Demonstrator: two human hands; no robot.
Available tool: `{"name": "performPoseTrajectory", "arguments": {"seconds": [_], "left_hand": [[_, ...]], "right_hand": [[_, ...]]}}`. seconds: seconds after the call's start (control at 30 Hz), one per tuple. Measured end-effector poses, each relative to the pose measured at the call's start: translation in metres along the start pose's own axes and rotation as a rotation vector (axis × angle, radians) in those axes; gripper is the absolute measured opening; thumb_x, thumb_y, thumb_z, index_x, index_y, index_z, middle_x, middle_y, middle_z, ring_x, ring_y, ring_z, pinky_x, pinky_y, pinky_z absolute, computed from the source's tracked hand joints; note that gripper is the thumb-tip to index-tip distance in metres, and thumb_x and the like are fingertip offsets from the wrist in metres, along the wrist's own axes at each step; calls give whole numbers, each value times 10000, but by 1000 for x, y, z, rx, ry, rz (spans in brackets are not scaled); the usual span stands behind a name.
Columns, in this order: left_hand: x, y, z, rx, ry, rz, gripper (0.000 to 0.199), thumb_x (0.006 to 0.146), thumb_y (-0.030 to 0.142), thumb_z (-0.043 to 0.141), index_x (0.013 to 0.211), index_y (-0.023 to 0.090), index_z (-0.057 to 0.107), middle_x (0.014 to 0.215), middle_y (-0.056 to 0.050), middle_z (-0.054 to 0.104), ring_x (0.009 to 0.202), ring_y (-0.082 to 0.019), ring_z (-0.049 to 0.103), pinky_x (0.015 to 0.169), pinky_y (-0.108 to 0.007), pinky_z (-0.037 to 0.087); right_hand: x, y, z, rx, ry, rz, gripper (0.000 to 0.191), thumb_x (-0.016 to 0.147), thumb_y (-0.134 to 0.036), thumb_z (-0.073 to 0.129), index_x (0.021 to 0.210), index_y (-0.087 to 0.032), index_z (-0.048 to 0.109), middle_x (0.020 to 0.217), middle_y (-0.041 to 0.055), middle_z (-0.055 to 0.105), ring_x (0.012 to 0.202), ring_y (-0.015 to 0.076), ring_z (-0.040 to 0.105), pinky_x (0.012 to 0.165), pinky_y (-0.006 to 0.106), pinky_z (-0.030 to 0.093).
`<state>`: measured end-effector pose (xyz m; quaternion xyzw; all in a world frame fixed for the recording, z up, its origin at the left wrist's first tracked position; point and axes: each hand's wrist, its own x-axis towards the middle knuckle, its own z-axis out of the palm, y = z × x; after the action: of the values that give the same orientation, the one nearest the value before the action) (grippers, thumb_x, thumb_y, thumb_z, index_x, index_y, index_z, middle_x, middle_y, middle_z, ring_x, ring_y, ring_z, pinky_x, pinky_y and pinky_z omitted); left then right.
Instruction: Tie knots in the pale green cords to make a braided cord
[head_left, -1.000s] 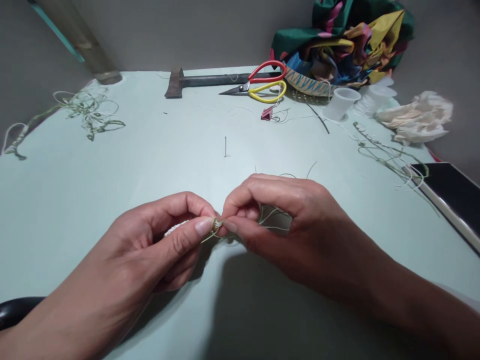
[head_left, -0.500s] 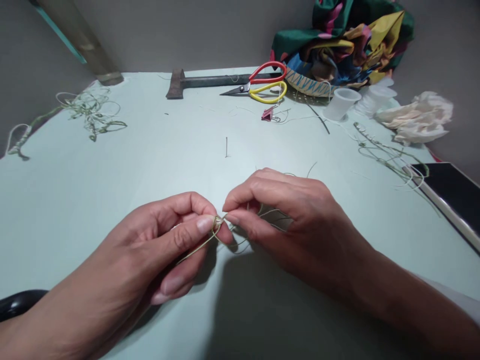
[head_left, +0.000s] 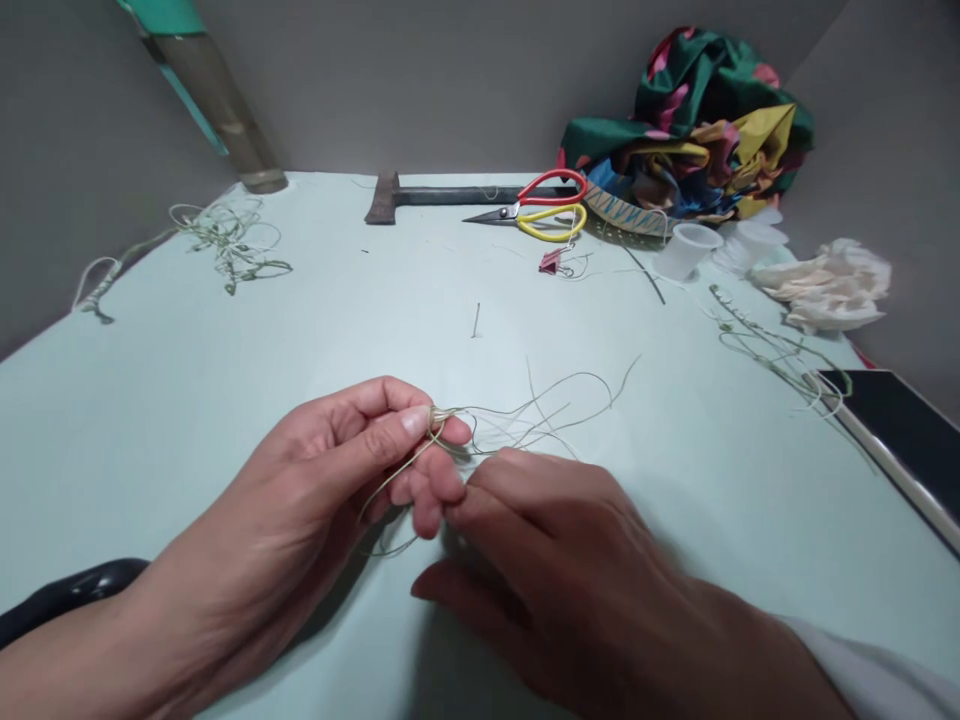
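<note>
Between its thumb and index finger, my left hand (head_left: pixel 330 480) pinches a bundle of thin green and white cords (head_left: pixel 437 418). A loop hangs from the pinch, and loose ends trail right over the table. My right hand (head_left: pixel 562 560) is beside the left fingers, palm down, its thumb lowered apart from the index finger. Its fingertips touch or nearly touch the left hand's lower fingers, and whether it holds a cord cannot be made out. A needle or pin (head_left: pixel 476 320) lies beyond the hands.
At the back lie a hammer-like tool (head_left: pixel 442 196), scissors (head_left: pixel 551 205) and a pink clip (head_left: pixel 550 262). A cloth-filled basket (head_left: pixel 626 215), cups (head_left: pixel 688 250), crumpled tissue (head_left: pixel 832 285) and a black device (head_left: pixel 892 430) are right. Knotted cords (head_left: pixel 232 240) and a bottle (head_left: pixel 232 120) are left.
My right hand has left the cord pinch and moved down toward me, its thumb now apart. The left lower fingers have spread somewhat. The view has shifted, showing more of the background.
</note>
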<state>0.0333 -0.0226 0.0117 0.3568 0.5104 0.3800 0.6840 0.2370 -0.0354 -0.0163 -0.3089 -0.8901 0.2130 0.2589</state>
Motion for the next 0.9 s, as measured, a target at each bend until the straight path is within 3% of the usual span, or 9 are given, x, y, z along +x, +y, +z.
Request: {"name": "performPoseTrajectory", "arguments": {"seconds": [0.1,0.2,0.27,0.4,0.53,0.63,0.73,0.9], "left_hand": [[3,4,5,49,60,69,292,905,484,902,914,216,786,645,-6,691,672,-207,708,741,-341,676],[6,7,10,75,97,142,343,897,540,895,945,220,781,693,-27,735,735,-248,763,788,-389,698],[6,7,12,81,113,182,353,893,550,896,951,222,780,714,-34,754,764,-262,785,796,-395,705],[4,0,10,81,149,237,346,901,543,900,952,219,789,762,-50,795,803,-283,818,790,-395,720],[1,-8,2,61,119,241,266,970,474,872,908,225,802,864,-51,858,849,-233,850,763,-266,710],[0,-11,-2,20,68,212,229,1025,436,836,896,249,809,923,-30,898,868,-166,872,762,-135,671],[0,-12,-2,-3,68,196,225,1023,440,841,896,257,810,938,-37,914,862,-168,891,761,-109,667],[-2,-12,2,80,113,287,227,1002,434,866,864,265,806,890,-5,908,856,-162,898,782,-94,662]], "right_hand": [[6,2,16,-44,0,21,150,1093,-229,658,1199,-200,760,1088,22,866,918,182,799,753,291,642],[9,2,23,-148,50,-31,244,1061,-142,582,941,-237,772,1010,1,859,898,173,786,649,268,588],[11,1,21,-160,89,-70,333,1049,-106,531,832,-228,751,916,1,829,772,161,739,566,287,529],[11,-2,15,-81,192,-86,345,1054,-77,477,903,-200,762,826,-19,783,651,129,679,569,270,536],[10,-1,21,-143,238,-42,278,1099,-120,503,1129,-182,772,921,5,837,768,156,752,643,265,578],[11,1,26,-164,197,-109,304,1075,-84,487,977,-189,755,802,1,765,655,156,670,586,295,521],[12,2,28,-122,188,-160,349,1033,-27,471,800,-208,658,698,-18,652,612,143,594,595,289,503],[6,1,24,-175,141,-180,313,1030,-40,468,845,-197,666,751,12,663,642,174,535,583,337,481]]}}
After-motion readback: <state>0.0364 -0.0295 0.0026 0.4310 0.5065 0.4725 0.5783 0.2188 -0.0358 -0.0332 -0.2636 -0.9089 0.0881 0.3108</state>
